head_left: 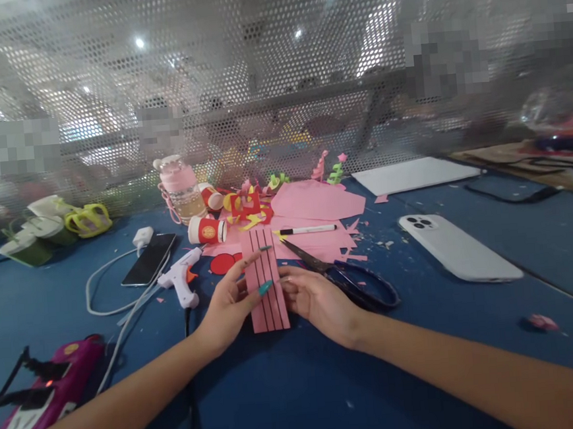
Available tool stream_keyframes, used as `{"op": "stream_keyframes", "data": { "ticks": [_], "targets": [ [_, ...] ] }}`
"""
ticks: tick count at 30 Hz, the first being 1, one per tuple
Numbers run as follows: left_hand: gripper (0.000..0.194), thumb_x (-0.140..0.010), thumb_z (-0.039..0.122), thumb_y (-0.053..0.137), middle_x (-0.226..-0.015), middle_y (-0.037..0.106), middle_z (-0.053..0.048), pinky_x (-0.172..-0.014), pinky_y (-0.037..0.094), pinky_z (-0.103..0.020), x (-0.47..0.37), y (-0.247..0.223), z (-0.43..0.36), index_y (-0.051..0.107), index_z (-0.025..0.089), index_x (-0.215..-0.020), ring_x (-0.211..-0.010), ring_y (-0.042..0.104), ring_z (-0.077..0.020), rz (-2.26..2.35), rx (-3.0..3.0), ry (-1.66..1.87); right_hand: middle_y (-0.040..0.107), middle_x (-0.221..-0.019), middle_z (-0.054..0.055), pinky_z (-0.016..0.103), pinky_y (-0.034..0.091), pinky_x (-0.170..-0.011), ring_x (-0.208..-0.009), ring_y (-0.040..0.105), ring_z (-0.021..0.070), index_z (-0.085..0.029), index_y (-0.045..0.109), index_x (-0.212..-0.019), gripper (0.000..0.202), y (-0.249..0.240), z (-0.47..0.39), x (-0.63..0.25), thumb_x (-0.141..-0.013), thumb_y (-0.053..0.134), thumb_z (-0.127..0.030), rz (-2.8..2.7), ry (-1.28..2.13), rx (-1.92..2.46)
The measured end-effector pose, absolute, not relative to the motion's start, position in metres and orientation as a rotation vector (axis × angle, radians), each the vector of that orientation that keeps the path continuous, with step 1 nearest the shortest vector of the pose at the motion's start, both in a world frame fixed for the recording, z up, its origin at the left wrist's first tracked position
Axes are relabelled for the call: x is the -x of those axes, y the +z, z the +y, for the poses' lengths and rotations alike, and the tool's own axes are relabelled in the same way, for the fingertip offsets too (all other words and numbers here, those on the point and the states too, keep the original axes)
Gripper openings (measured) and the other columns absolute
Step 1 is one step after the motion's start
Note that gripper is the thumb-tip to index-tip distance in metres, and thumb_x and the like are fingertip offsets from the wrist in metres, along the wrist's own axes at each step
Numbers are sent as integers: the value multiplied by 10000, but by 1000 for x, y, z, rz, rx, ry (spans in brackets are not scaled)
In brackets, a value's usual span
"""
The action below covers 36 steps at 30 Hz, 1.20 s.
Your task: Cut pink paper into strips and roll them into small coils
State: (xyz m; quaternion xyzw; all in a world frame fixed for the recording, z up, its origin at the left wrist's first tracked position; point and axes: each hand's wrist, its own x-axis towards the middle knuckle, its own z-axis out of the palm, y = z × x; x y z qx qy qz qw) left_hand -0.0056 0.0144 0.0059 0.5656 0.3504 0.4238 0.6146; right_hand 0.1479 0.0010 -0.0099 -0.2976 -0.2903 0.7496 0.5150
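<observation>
Bare forearms [132, 398] frame the blue surface [301, 398]. Between them the left hand [229, 311] holds a lined pink paper [269, 267] in its fingers; the right hand [326, 307] curls narrowly at its edge, grip unclear. Steadying it seems the step; the next move calls for light pressure.

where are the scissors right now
In the head view, the blue-handled scissors lie right of centre, just beyond the right hand, below the marker.

No legible text or numbers
</observation>
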Motion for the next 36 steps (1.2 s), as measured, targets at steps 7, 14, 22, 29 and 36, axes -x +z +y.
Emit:
{"op": "stream_keyframes", "data": {
  "ticks": [7, 14, 22, 29, 36],
  "targets": [
    [539, -688, 259, 712, -1012, 674, -62, -886, 466, -356, 6, 6, 14, 537, 198, -1194, -953, 616, -206, 787, -1259, 963, 666, -656, -4, 305, 460, -700, -692, 632, 156, -194, 617, -734, 105, -12, 0, -148, -634, 622, -227, -747, 1784, 706],
    [556, -686, 225, 713, -1002, 684, -52, -860, 478, -334, 7, 4, 14, 529, 222, -1211, -936, 626, -194, 758, -1238, 987, 657, -643, -7, 307, 456, -692, -646, 619, 146, -189, 634, -777, 154, -13, 0, -149, -631, 637, -238, -758, 1773, 723],
    [570, -765, 291, 630, -1201, 592, -87, -952, 428, -431, 7, 6, 11, 437, 241, -1299, -1088, 559, -251, 780, -1377, 970, 674, -710, 10, 338, 459, -727, -750, 634, 182, -206, 617, -853, 214, -14, -1, -147, -640, 624, -233, -744, 1761, 721],
    [446, -845, 152, 455, -1309, 515, -83, -1085, 224, -487, 19, 2, 16, 458, 226, -1285, -1295, 347, -255, 1019, -2432, 1258, 635, -1020, 25, 339, 364, -951, -1033, 536, 184, -242, 631, -905, 180, -17, -8, -148, -738, 608, -307, -923, 1238, 720],
    [368, -845, 204, 450, -1201, 611, 34, -1063, 167, -579, 32, 10, 29, 576, 390, -1135, -1269, 401, -260, 777, -2817, 515, 686, -721, 21, 351, 470, -724, -768, 613, 217, -240, 679, -741, 297, -4, -8, -152, -669, 605, -518, -737, 1629, 666]
  ]
}}
